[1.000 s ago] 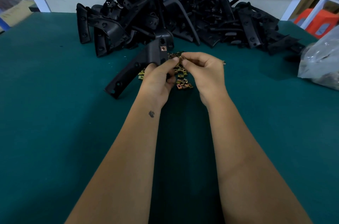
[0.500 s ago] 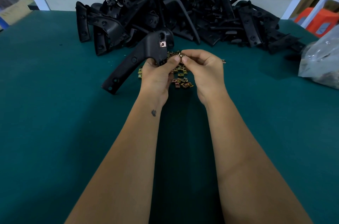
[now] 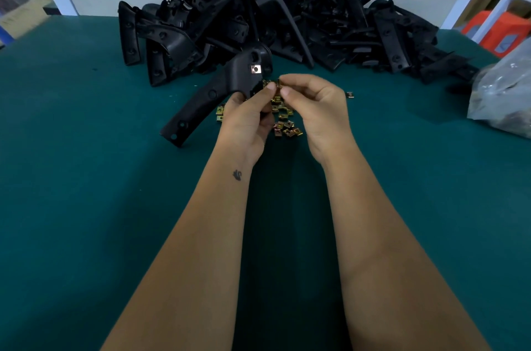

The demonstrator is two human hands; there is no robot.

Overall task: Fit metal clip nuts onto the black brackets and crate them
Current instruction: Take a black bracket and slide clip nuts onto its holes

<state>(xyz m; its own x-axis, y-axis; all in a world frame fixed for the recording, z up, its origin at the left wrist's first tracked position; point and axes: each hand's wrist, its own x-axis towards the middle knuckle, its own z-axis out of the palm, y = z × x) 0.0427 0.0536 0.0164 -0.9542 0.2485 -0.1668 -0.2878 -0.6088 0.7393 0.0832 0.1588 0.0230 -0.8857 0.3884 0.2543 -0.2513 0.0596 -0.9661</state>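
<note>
Plainly, the black bracket (image 3: 212,94) looks like a stiff moulded part, light enough for one hand and unlikely to flex, with a long arm slanting down to the left so its lower end sits at or just above the green tabletop (image 3: 86,178); I judge the thick bend near its head the best place to take hold, since that leaves the mounting holes free. One fitted clip nut (image 3: 256,69) already sits on the bracket's upper face. The loose clip nuts (image 3: 286,127) lie scattered on the tabletop under and between the hands; they seem small, hard, springy metal pieces, probably slick and easy to drop, so they are best pinched by their flat sides. The left hand (image 3: 248,117) has its grip clamped on the bracket just below the bend, thumb up toward the other hand. The right hand (image 3: 314,104) has its grip together in a fingertip pinch on a single clip nut (image 3: 278,83), held close to the bracket's head and to the left thumb. Both forearms reach forward, nearly parallel, wrists raised off the tabletop. Behind them, the pile of brackets (image 3: 287,20) waits, and no crate is in view.
</note>
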